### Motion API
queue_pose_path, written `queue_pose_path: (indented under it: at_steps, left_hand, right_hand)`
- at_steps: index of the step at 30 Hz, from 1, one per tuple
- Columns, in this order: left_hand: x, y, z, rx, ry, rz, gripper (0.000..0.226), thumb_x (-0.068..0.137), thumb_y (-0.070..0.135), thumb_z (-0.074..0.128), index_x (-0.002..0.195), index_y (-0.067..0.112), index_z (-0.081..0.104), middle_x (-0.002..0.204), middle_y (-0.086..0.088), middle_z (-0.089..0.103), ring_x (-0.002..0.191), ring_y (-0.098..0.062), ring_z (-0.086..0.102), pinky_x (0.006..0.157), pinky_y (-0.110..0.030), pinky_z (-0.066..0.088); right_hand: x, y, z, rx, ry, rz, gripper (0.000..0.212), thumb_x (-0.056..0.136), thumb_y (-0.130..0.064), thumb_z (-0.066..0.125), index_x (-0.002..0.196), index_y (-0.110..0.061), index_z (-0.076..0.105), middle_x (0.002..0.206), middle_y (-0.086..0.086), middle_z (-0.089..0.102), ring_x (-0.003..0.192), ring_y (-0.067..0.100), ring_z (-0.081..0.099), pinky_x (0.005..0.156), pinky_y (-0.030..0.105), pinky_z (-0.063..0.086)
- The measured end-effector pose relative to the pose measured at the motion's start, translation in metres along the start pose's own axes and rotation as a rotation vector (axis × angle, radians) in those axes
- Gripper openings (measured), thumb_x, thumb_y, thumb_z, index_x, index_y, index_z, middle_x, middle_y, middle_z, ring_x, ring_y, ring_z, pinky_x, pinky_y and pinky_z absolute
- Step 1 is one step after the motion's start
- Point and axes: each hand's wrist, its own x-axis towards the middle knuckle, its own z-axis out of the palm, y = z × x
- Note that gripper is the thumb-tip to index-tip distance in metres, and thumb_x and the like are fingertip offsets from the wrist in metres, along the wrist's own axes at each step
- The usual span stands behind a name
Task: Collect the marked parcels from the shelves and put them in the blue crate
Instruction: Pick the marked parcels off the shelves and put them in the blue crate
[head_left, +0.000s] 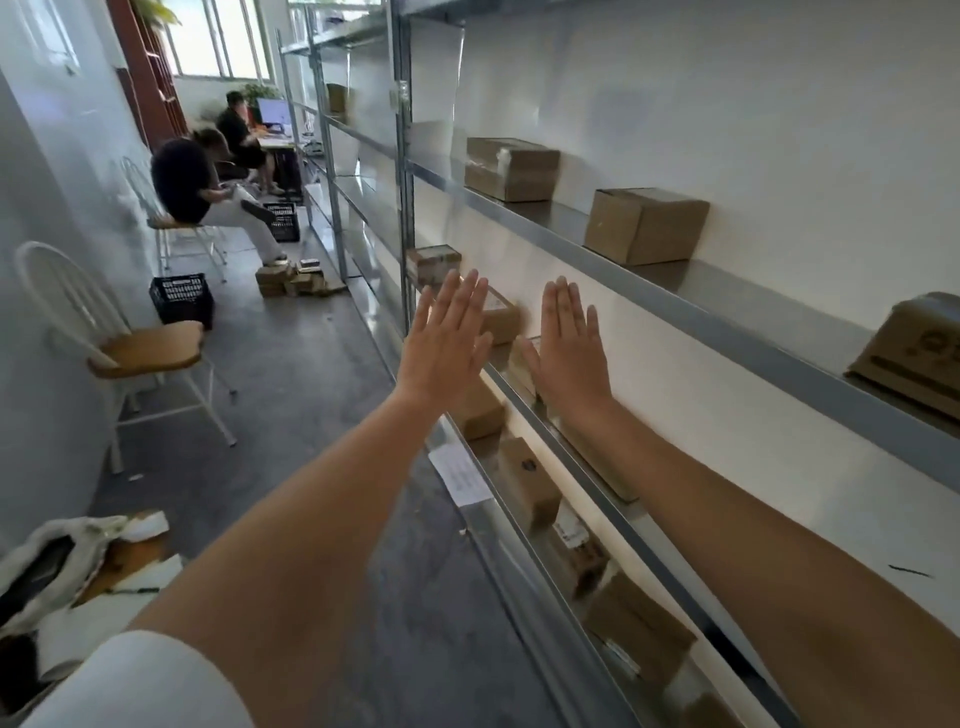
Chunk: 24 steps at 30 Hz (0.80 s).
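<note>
Running along a metal shelf (675, 306) aisle, holding left hand (441, 343) and right hand (569, 353) flat, fingers straight and together, gripping nothing; reaching toward parcels (501, 319) on the middle shelf; risking grabbing an unmarked box, marks unreadable, crate unseen.

Metal shelving (675, 306) runs along the right wall, several tiers. Upper shelf: taped cardboard box (511, 169) toward the far end, plain box (644, 226) beside it but apart, printed box (914, 353) at the near end, overhanging the front edge. Next shelf down: small box (434, 262) by the upright post, another small box (501, 319) just nearer. Lower shelves: row of small cartons (527, 480), (636, 626) along the front edge, some labelled; paper sheet (460, 475) at the edge. Concrete floor (322, 415): two dark crates (182, 299), (283, 221), a heap of small boxes (296, 280) at the shelving foot, wooden-seat chairs (148, 351).
</note>
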Motion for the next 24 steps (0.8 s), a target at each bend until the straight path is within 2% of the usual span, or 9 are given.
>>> queue_pose_path:
  at_steps: [5,9,14,19,24]
  left_hand:
    - [0.044,-0.069,0.048,0.027,-0.042,-0.026,0.063,0.099,0.043,0.013,0.154,0.012,0.005,0.162,-0.006,0.005,0.149,-0.024,-0.001,0.122,-0.045,0.004]
    - [0.079,-0.123,0.082,0.054,-0.073,-0.049,0.063,0.101,0.043,0.020,0.154,0.012,0.001,0.162,-0.006,0.001,0.149,-0.024,-0.004,0.122,-0.045,0.002]
    - [0.112,-0.176,0.128,0.019,-0.116,-0.109,0.066,0.100,0.045,0.018,0.154,0.012,0.001,0.162,-0.006,-0.001,0.149,-0.023,-0.005,0.122,-0.045,0.002]
    - [0.160,-0.231,0.178,-0.012,-0.165,-0.133,0.072,0.093,0.052,0.006,0.153,0.013,0.002,0.162,-0.005,-0.001,0.149,-0.021,-0.008,0.121,-0.043,-0.004]
    - [0.212,-0.277,0.236,-0.003,-0.217,-0.131,0.066,0.100,0.046,0.022,0.153,0.013,0.001,0.162,-0.004,-0.002,0.148,-0.021,-0.010,0.121,-0.042,-0.006]
  right_hand:
    - [0.075,-0.033,0.056,0.063,-0.024,-0.038,0.072,0.102,-0.044,0.031,0.154,-0.003,0.003,0.162,0.015,0.000,0.150,0.027,-0.001,0.122,0.044,0.004]
    - [0.129,-0.052,0.101,0.094,-0.052,-0.027,0.072,0.102,-0.046,0.030,0.154,-0.005,0.003,0.163,0.013,-0.001,0.150,0.025,-0.002,0.120,0.041,-0.001]
    - [0.185,-0.069,0.157,0.134,-0.135,-0.049,0.072,0.102,-0.045,0.029,0.154,-0.005,-0.001,0.162,0.012,-0.004,0.150,0.024,-0.005,0.121,0.040,-0.002]
    - [0.254,-0.075,0.223,0.164,-0.169,-0.035,0.071,0.102,-0.045,0.028,0.154,-0.006,-0.001,0.163,0.011,-0.003,0.150,0.023,-0.005,0.122,0.040,0.001]
    - [0.326,-0.075,0.278,0.219,-0.175,-0.045,0.070,0.103,-0.044,0.028,0.153,-0.006,-0.002,0.163,0.011,-0.004,0.150,0.021,-0.005,0.117,0.033,-0.006]
